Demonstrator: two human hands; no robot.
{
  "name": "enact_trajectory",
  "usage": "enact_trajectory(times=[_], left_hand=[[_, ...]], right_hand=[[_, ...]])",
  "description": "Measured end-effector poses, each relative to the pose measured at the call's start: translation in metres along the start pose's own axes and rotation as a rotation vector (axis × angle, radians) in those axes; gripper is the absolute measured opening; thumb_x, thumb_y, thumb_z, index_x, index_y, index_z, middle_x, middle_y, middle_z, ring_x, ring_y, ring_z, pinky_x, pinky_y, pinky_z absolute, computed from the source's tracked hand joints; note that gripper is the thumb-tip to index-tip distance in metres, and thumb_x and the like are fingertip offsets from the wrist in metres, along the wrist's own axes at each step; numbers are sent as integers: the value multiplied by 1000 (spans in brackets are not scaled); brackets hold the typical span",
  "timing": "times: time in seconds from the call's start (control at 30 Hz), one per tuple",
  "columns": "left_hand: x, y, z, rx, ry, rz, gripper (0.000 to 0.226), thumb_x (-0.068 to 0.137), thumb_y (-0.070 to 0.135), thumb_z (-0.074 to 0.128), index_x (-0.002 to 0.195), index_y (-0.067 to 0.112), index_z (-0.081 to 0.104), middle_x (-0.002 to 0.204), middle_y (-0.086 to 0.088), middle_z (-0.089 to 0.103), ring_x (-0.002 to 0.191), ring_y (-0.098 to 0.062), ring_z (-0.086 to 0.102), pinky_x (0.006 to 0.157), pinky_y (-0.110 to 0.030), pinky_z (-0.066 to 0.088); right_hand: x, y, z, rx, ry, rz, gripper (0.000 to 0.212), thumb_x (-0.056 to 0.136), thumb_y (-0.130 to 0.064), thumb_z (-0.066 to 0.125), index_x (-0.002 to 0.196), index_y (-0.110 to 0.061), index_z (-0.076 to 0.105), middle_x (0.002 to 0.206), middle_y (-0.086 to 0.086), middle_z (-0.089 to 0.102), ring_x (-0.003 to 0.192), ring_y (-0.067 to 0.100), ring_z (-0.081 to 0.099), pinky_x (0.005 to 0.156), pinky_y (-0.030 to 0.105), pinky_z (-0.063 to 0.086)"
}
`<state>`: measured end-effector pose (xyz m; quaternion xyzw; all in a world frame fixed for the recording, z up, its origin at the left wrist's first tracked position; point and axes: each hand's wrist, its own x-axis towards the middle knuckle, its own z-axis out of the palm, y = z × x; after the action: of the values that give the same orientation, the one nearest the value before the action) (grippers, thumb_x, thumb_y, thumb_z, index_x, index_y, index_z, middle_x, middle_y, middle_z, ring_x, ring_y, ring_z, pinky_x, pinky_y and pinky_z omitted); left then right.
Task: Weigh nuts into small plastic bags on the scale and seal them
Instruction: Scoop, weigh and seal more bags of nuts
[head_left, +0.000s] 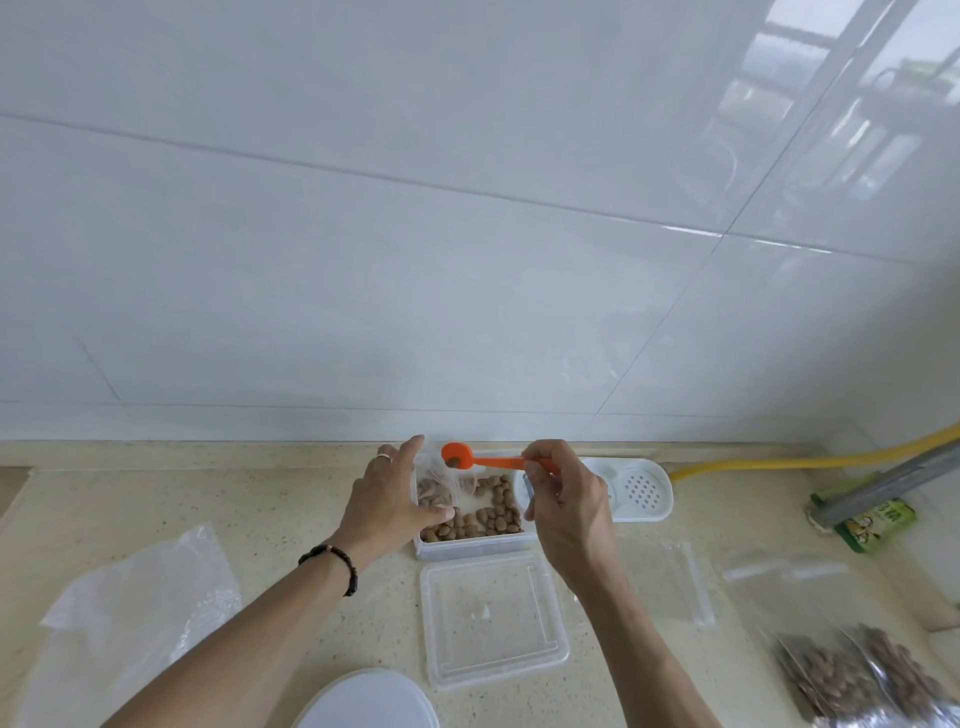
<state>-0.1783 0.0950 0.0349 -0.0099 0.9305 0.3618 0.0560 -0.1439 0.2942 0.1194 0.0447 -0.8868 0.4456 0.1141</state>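
A clear plastic box of brown nuts stands on the beige counter near the wall. My left hand holds a small clear plastic bag with some nuts in it over the box's left side. My right hand grips the handle of an orange spoon. The spoon's bowl hangs above the bag's mouth with a nut in it. No scale is clearly visible.
The box's clear lid lies in front of it. A white round lid sits at the bottom edge. Clear bags lie at the left and right; filled nut bags at far right. A white soap dish stands behind.
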Motion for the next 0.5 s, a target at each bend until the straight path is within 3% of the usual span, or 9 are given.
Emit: enact_trajectory(times=[0.1,0.23,0.3,0.43,0.5], left_hand=[[0,-1,0,-31,12,-7,102,67,52,80,149,30,23,129,-1,42,118,-16,46,95,-38,45],[-2,-3,0,-31,15,2,102,67,50,81,148,29,24,126,-2,42,120,-18,46,97,-41,44],[-3,-5,0,-22,13,7,102,66,49,82,148,28,24,126,-3,43,120,-19,47,97,-41,44],[-6,-10,-4,48,-23,36,103,65,47,83,149,28,25,128,-4,43,118,-21,48,95,-38,44],[-10,-13,-6,85,-53,53,103,66,46,82,149,28,24,127,-4,42,117,-21,48,95,-36,44]], right_hand=[[0,-3,-5,15,25,-12,23,98,-10,52,87,-30,56,59,11,56,52,32,54,52,45,45],[3,6,-12,106,150,110,21,97,-5,54,87,-23,60,61,7,61,47,15,58,51,30,47],[3,17,-10,99,159,148,21,97,-5,54,86,-22,59,65,9,62,46,15,59,51,28,48],[-3,47,1,-101,110,189,16,98,-11,52,88,-22,58,67,1,63,51,28,60,54,46,53],[-9,62,8,-205,61,201,13,98,-11,51,91,-19,58,63,0,62,51,27,59,54,48,52]])
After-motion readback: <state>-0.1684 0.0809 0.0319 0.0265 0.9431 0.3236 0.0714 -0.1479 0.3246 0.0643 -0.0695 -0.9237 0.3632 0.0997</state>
